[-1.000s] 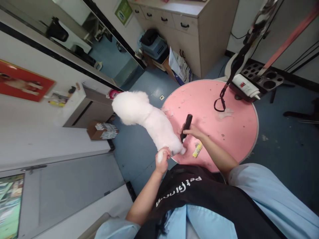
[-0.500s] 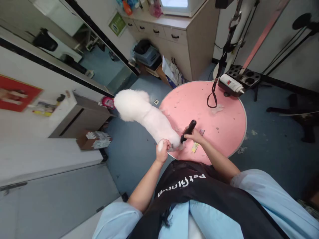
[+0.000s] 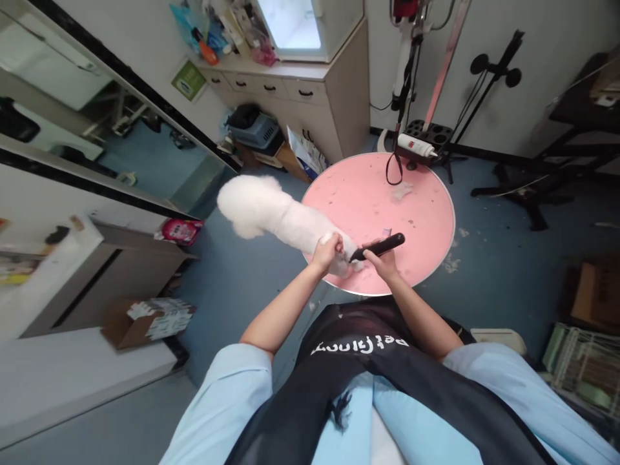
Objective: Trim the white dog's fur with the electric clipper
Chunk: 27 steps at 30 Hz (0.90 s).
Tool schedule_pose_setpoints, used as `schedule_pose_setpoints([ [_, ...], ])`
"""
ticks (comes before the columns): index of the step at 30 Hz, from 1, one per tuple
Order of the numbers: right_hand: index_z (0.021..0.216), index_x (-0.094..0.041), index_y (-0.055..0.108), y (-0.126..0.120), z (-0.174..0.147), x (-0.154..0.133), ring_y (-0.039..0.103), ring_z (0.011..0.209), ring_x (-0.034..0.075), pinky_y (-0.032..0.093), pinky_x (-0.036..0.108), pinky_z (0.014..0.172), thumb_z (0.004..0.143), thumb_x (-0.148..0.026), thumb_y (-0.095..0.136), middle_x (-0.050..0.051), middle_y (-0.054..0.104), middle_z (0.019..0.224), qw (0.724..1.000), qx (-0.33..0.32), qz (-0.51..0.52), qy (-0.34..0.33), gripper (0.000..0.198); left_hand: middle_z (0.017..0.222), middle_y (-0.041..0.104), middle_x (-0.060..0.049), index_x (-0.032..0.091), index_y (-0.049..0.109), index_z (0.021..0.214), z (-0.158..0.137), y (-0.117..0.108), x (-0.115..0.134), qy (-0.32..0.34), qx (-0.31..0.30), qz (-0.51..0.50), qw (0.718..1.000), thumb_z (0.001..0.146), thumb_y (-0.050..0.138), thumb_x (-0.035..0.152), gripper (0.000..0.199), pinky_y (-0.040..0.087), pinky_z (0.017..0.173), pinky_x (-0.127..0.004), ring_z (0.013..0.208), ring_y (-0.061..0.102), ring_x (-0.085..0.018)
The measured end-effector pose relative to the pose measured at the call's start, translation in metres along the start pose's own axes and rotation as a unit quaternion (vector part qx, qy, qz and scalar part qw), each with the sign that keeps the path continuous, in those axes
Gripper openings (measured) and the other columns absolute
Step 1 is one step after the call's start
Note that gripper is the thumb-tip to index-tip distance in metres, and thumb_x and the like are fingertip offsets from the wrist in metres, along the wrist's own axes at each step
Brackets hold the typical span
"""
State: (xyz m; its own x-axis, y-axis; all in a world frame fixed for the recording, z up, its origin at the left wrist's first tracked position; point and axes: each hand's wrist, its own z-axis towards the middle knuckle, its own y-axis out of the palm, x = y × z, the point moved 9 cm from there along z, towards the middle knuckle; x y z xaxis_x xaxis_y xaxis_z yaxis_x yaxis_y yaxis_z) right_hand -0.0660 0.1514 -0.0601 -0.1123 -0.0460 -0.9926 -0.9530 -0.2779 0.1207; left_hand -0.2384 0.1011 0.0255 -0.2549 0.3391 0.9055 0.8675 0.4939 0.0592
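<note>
A white fluffy dog [image 3: 300,223] stands at the left side of the round pink table [image 3: 339,187], its rear toward me and its round head toward the far left. My left hand [image 3: 329,253] is closed around the dog's tail, with a white tuft showing above the fingers. In my right hand [image 3: 384,259] is a black hair clipper [image 3: 385,246], lying almost level. Its blade end meets the fur at the dog's rear, close beside my left hand. The dog's legs are mostly hidden by its body and my hands.
Loose fur [image 3: 402,190] lies on the table. At its far edge are a black loop leash [image 3: 394,169] and a holder with a white bottle [image 3: 416,145]. A drawer cabinet [image 3: 339,97] stands behind. A mirror [image 3: 130,123] and an open carton [image 3: 128,326] are to the left.
My view has shifted, and the table appears farther left. The clipper has tipped from steep to nearly level, its blade now closer to my left hand. My left hand still grips the tail.
</note>
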Motion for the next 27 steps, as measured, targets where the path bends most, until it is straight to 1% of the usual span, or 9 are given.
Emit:
schedule_pose_setpoints([
  [3,0.092,-0.022,0.068,0.007,-0.019,-0.011,0.074,0.094,0.028,0.059,0.047,0.095,0.076,-0.041,0.078,0.008,0.077,0.094,0.997,0.062,-0.042,-0.034,0.027,0.048,0.04,0.005,0.02,0.047,0.054,0.004,0.008,0.002,-0.01,-0.019,0.017,1.0,0.087,0.051,0.02,0.033,0.037,0.057,-0.024,0.048,0.04,-0.01],
  [6,0.089,-0.023,0.068,0.016,-0.037,-0.006,0.074,0.091,0.028,0.061,0.047,0.092,0.072,-0.041,0.079,0.007,0.077,0.09,0.994,0.078,-0.077,-0.019,0.028,0.047,0.041,0.004,0.02,0.047,0.052,0.002,0.018,0.004,-0.003,-0.039,0.064,0.997,0.086,0.05,0.016,0.034,0.035,0.058,-0.024,0.049,0.038,-0.01],
  [8,0.088,-0.023,0.069,0.015,-0.047,-0.003,0.075,0.09,0.03,0.061,0.048,0.09,0.07,-0.042,0.08,0.007,0.077,0.089,0.992,0.09,-0.093,-0.011,0.028,0.047,0.041,0.004,0.02,0.047,0.051,0.0,0.024,0.005,0.008,-0.054,0.088,0.995,0.086,0.05,0.016,0.035,0.035,0.058,-0.024,0.05,0.038,-0.011],
  [13,0.094,-0.022,0.072,0.014,-0.058,-0.015,0.074,0.099,0.032,0.059,0.051,0.098,0.077,-0.043,0.078,0.01,0.078,0.098,0.981,0.143,-0.118,-0.065,0.028,0.047,0.04,0.004,0.02,0.049,0.056,0.002,0.038,0.002,-0.001,-0.095,0.081,0.992,0.087,0.047,0.017,0.032,0.031,0.055,-0.025,0.049,0.036,-0.012],
  [15,0.097,-0.023,0.072,0.022,-0.065,-0.013,0.074,0.097,0.031,0.06,0.051,0.097,0.075,-0.042,0.079,0.009,0.078,0.098,0.978,0.147,-0.127,-0.069,0.03,0.048,0.041,0.004,0.02,0.049,0.057,0.005,0.039,0.001,-0.008,-0.095,0.072,0.993,0.088,0.048,0.017,0.031,0.029,0.055,-0.026,0.049,0.035,-0.011],
  [18,0.1,-0.025,0.071,0.037,-0.083,0.005,0.075,0.098,0.03,0.062,0.05,0.095,0.072,-0.04,0.079,0.006,0.077,0.101,0.98,0.122,-0.15,-0.034,0.032,0.049,0.041,0.004,0.02,0.049,0.057,0.007,0.04,0.004,-0.01,-0.1,0.069,0.993,0.087,0.048,0.016,0.03,0.03,0.055,-0.025,0.05,0.035,-0.011],
  [21,0.102,-0.027,0.068,0.044,-0.107,0.018,0.076,0.098,0.028,0.063,0.05,0.094,0.071,-0.038,0.078,0.004,0.078,0.104,0.98,0.129,-0.152,-0.011,0.034,0.049,0.041,0.004,0.02,0.048,0.057,0.008,0.043,0.006,-0.004,-0.133,0.086,0.987,0.087,0.047,0.014,0.031,0.031,0.056,-0.025,0.051,0.037,-0.011],
  [25,0.104,-0.027,0.06,0.046,-0.126,0.002,0.076,0.105,0.027,0.061,0.051,0.1,0.074,-0.036,0.079,0.005,0.077,0.11,0.966,0.207,-0.121,-0.092,0.037,0.049,0.041,0.004,0.02,0.046,0.055,0.011,0.05,0.009,0.029,-0.211,0.124,0.969,0.089,0.048,0.016,0.035,0.031,0.057,-0.026,0.052,0.037,-0.011],
  [27,0.104,-0.028,0.058,0.055,-0.128,-0.002,0.076,0.107,0.027,0.06,0.051,0.103,0.076,-0.038,0.08,0.006,0.078,0.113,0.961,0.212,-0.128,-0.12,0.037,0.05,0.041,0.004,0.02,0.046,0.055,0.013,0.052,0.011,0.046,-0.245,0.13,0.96,0.091,0.049,0.018,0.036,0.031,0.058,-0.026,0.052,0.037,-0.011],
])
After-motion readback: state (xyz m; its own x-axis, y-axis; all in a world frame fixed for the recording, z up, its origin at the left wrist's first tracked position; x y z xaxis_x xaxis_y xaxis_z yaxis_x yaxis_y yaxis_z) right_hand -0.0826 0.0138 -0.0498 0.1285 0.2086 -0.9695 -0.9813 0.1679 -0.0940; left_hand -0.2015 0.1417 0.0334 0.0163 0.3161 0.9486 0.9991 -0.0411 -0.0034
